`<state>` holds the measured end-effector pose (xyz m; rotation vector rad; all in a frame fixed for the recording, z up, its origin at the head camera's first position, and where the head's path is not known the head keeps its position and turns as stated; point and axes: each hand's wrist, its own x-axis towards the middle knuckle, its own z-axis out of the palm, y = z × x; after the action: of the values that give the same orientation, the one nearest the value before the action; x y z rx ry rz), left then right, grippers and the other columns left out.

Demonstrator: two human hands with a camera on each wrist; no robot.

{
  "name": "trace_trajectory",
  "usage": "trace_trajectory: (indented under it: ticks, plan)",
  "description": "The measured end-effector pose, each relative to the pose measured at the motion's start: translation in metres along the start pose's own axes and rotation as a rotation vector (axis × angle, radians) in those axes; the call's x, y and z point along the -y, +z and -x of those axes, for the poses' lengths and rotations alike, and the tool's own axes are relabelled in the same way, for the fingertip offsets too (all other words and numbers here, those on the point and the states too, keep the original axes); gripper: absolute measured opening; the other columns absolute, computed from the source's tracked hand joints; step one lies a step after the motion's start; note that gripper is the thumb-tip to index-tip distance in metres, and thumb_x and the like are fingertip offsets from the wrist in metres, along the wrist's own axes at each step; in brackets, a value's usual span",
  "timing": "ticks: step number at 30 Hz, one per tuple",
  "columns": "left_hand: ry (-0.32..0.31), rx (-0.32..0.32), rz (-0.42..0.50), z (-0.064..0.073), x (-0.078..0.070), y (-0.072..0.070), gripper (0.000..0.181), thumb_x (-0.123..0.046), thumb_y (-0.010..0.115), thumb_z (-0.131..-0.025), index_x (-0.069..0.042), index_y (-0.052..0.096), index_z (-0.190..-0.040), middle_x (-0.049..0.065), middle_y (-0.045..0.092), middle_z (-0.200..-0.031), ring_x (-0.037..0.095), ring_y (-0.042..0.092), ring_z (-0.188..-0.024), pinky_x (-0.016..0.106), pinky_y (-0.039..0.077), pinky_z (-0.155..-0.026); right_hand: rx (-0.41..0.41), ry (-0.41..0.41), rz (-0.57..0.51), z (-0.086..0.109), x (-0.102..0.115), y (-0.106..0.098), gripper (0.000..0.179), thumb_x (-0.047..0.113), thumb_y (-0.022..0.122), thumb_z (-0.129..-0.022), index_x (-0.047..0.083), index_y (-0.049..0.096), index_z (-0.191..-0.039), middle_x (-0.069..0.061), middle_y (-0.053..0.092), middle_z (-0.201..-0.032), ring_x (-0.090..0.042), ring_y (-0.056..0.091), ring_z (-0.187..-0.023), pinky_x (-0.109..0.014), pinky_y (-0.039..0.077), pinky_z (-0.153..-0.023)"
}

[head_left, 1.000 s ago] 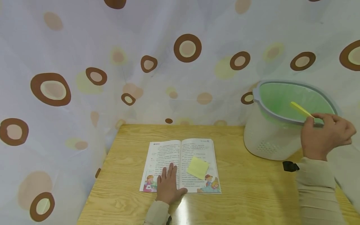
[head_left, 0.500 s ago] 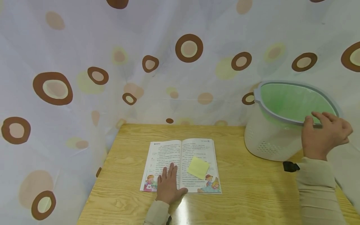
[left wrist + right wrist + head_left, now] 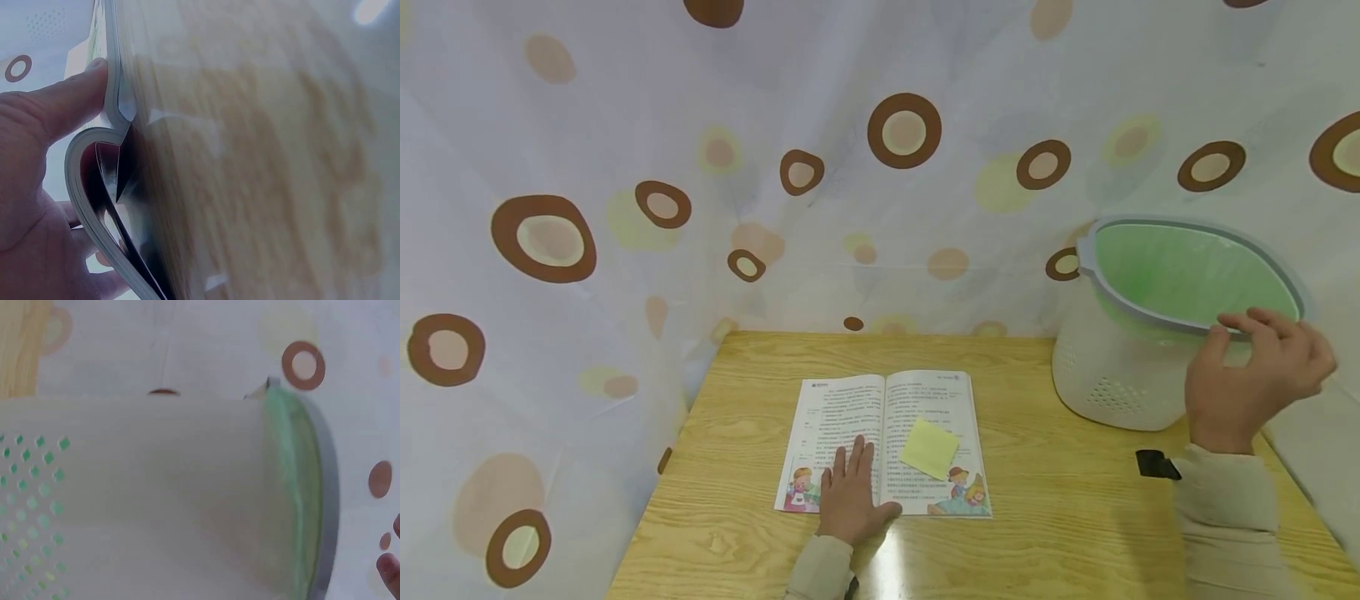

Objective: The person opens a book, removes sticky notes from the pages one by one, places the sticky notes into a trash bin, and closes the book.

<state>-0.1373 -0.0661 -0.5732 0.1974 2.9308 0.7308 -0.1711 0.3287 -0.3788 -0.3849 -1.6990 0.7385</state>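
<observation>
An open book (image 3: 925,400) lies on the table, its pages printed with text and cartoon children at the lower corners. My left hand (image 3: 850,500) rests on the book's lower middle, fingers spread over the left page and thumb on the right; the left wrist view has the book's edge (image 3: 94,206) close up. A yellow sticky note (image 3: 929,449) sits askew on the right page. My right hand (image 3: 1255,383) hovers at the near rim of a white bin (image 3: 1127,350) lined with a green bag (image 3: 1187,267), fingers bent loosely with nothing between them.
The wooden table (image 3: 1037,542) reaches back to a spotted curtain (image 3: 820,225), which hangs behind and along the left side. The bin stands at the table's right, near the curtain, with a grey rim (image 3: 1150,312).
My right hand held a yellow strip over the bin one second ago; it let go, and the strip is out of sight. That hand has since drawn slightly back and left. Left hand still.
</observation>
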Motion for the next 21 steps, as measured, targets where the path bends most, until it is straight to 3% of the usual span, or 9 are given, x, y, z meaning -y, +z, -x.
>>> trace_trajectory:
  ticks: [3,5,7,10,11,13,15,18,21]
  plan:
    - [0.004,-0.001,-0.004,0.001,0.000,0.000,0.103,-0.051,0.080,-0.075,-0.009,0.030,-0.155,0.010,0.023,-0.166,0.044,0.022,-0.151,0.067,0.024,-0.118,-0.036,-0.040,-0.070,0.012,0.018,-0.003,0.031,0.013,0.054,-0.095,-0.013,0.071,-0.090,0.018,0.057,-0.115,-0.009,0.034,-0.119,-0.040,0.017,-0.116]
    - [0.005,0.000,-0.006,0.002,0.000,-0.001,0.103,-0.051,0.080,-0.075,-0.009,0.030,-0.155,0.011,0.023,-0.166,0.044,0.022,-0.151,0.068,0.024,-0.119,-0.054,-0.062,-0.126,0.021,0.028,-0.003,0.029,0.010,0.055,-0.092,-0.013,0.070,-0.087,0.016,0.060,-0.109,-0.007,0.037,-0.117,-0.036,0.022,-0.114]
    - [0.005,-0.006,-0.009,0.002,0.001,-0.002,0.103,-0.051,0.080,-0.075,-0.009,0.030,-0.155,0.010,0.023,-0.166,0.044,0.022,-0.151,0.068,0.024,-0.118,-0.056,-0.086,-0.173,0.034,0.032,0.000,0.026,0.008,0.056,-0.090,-0.014,0.070,-0.085,0.002,0.068,-0.101,-0.010,0.042,-0.113,-0.034,0.026,-0.110]
    - [-0.001,-0.011,-0.002,0.001,0.002,-0.003,0.102,-0.050,0.081,-0.075,-0.009,0.031,-0.155,0.010,0.023,-0.166,0.044,0.022,-0.151,0.068,0.024,-0.118,0.007,-0.143,-0.223,0.062,0.027,0.009,0.020,0.004,0.058,-0.086,-0.011,0.071,-0.082,-0.022,0.069,-0.096,-0.027,0.054,-0.102,-0.035,0.029,-0.105]
    - [-0.006,-0.012,0.001,0.001,0.002,-0.003,0.103,-0.049,0.081,-0.075,-0.010,0.030,-0.155,0.009,0.022,-0.167,0.044,0.021,-0.151,0.068,0.023,-0.119,0.054,-0.170,-0.232,0.075,0.024,0.013,0.018,0.002,0.059,-0.085,-0.010,0.071,-0.082,-0.028,0.067,-0.097,-0.034,0.056,-0.099,-0.037,0.029,-0.104]
    - [-0.008,-0.009,0.011,0.001,0.003,-0.001,0.103,-0.049,0.081,-0.075,-0.010,0.030,-0.155,0.009,0.022,-0.167,0.044,0.021,-0.152,0.068,0.023,-0.119,0.196,-0.214,-0.243,0.103,0.017,0.017,0.012,-0.002,0.062,-0.084,-0.008,0.072,-0.083,-0.028,0.067,-0.095,-0.043,0.055,-0.097,-0.044,0.031,-0.101]
    - [-0.008,-0.002,0.011,0.001,0.004,0.000,0.103,-0.050,0.080,-0.075,-0.011,0.030,-0.155,0.009,0.022,-0.167,0.044,0.020,-0.152,0.068,0.022,-0.119,0.389,-0.237,-0.243,0.133,0.011,0.019,0.008,-0.007,0.065,-0.082,-0.006,0.072,-0.084,-0.025,0.069,-0.094,-0.042,0.056,-0.094,-0.048,0.034,-0.096]
    - [-0.004,-0.003,0.011,0.000,0.003,0.003,0.103,-0.051,0.080,-0.075,-0.011,0.030,-0.155,0.009,0.021,-0.167,0.044,0.020,-0.152,0.068,0.023,-0.119,0.699,-0.200,-0.195,0.175,0.009,0.023,0.012,-0.008,0.070,-0.081,-0.001,0.073,-0.090,-0.019,0.071,-0.097,-0.038,0.058,-0.098,-0.052,0.039,-0.091]
    - [0.005,-0.005,0.023,0.000,0.001,0.003,0.103,-0.049,0.080,-0.075,-0.010,0.030,-0.155,0.010,0.022,-0.167,0.045,0.021,-0.151,0.068,0.023,-0.119,0.961,-0.098,-0.115,0.204,0.011,0.027,0.016,0.000,0.070,-0.085,0.001,0.072,-0.101,-0.019,0.069,-0.109,-0.040,0.057,-0.109,-0.056,0.044,-0.094]
